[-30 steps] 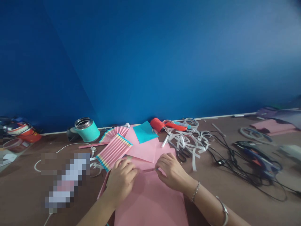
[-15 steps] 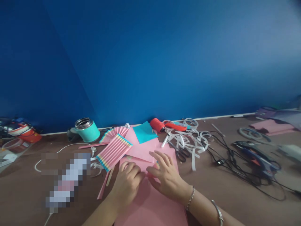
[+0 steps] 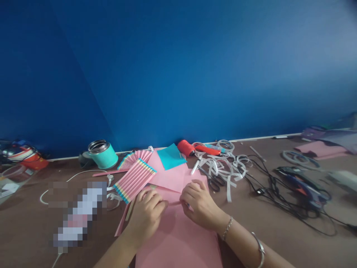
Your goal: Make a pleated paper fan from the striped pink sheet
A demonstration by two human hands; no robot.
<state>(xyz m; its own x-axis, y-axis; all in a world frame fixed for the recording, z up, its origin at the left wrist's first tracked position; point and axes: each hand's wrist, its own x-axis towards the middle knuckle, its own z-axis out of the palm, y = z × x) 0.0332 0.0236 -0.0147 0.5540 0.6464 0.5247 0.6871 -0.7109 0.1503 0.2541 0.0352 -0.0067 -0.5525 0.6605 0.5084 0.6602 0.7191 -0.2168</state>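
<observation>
My left hand (image 3: 150, 213) is closed, its fingers curled on one end of a narrow folded pink paper strip (image 3: 174, 203). At the other end my right hand (image 3: 198, 204) is also closed, with a bracelet at its wrist. Most of the strip is hidden under the fingers. Beneath both hands lies a large pink paper sheet (image 3: 178, 242). Just beyond my left hand rests a pleated pink paper piece (image 3: 135, 180) with blue and yellow edges. A fanned pleated piece (image 3: 136, 159) is behind it.
A blue paper square (image 3: 171, 156) and a red thread spool (image 3: 186, 147) lie at the back. Right of them are curled white strips (image 3: 234, 167), black-handled scissors (image 3: 216, 183) and black cables (image 3: 275, 193). A turquoise flask (image 3: 103, 156) stands at left.
My hands have moved apart, the left slightly left and the right slightly right. My right fingers, spread before, are now curled in, and the thin pink strip shows between the hands.
</observation>
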